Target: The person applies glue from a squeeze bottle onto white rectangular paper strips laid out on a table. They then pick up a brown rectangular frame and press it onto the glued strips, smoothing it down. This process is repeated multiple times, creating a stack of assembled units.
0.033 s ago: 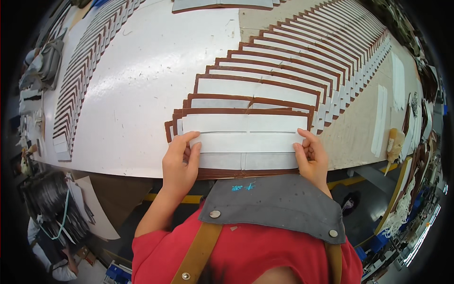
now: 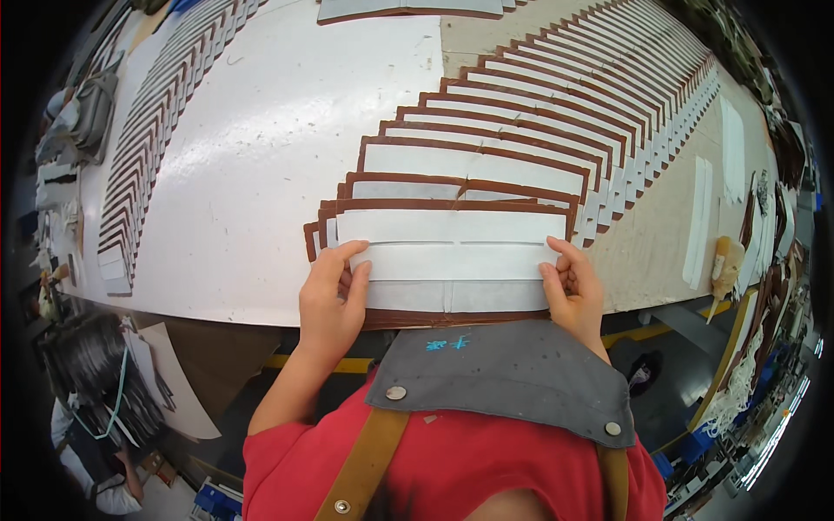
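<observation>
A white strip (image 2: 453, 262) lies crosswise on a white-faced panel with brown edges (image 2: 452, 206), close to the table's front edge. My left hand (image 2: 334, 293) pinches the strip's left end between thumb and forefinger. At its right end, my right hand (image 2: 573, 282) does the same, with the other fingers curled in. Below the strip, a grey-white section (image 2: 404, 296) with a centre seam shows, bordered by a brown lower edge (image 2: 408, 319). Behind the panel, a long overlapping row of similar brown-edged panels (image 2: 521, 120) runs toward the far right.
Another fanned row of panels (image 2: 146, 174) lines the table's left side. Loose white strips (image 2: 698, 221) and a small bottle with a thin nozzle (image 2: 724, 265) rest at the right. One more panel (image 2: 408, 9) lies at the far edge. A co-worker's arm (image 2: 130, 478) shows at lower left.
</observation>
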Available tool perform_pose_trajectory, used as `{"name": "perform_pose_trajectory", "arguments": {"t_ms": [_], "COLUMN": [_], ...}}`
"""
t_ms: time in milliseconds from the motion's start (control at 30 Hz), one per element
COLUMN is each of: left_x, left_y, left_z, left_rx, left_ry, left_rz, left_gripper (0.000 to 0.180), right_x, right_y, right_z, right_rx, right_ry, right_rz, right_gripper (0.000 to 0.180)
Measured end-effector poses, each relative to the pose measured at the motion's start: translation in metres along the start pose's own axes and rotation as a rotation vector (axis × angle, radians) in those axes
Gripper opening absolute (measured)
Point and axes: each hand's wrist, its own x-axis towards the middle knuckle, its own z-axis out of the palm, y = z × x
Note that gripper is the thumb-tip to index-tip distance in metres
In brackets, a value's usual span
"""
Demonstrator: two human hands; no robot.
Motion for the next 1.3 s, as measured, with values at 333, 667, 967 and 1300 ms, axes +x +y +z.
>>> {"name": "perform_pose_trajectory", "arguments": {"t_ms": [333, 667, 967, 1300], "left_x": [0.005, 0.007, 0.010, 0.009], "left_y": [0.009, 0.010, 0.015, 0.014], "left_z": [0.000, -0.005, -0.005, -0.003], "left_rx": [-0.010, 0.009, 0.310, 0.346], "left_ry": [-0.010, -0.060, -0.037, -0.034], "left_rz": [-0.076, -0.094, 0.023, 0.052], "left_gripper": [0.024, 0.025, 0.026, 0.028], "right_x": [0.006, 0.004, 0.006, 0.007], "right_y": [-0.010, -0.010, -0.008, -0.013], "right_z": [-0.001, -0.001, 0.000, -0.005], "right_rx": [-0.198, -0.204, -0.216, -0.271], "right_ry": [-0.005, -0.002, 0.013, -0.048], "right_rz": [-0.090, -0.063, -0.107, -0.143], "right_gripper": [0.027, 0.029, 0.032, 0.040]}}
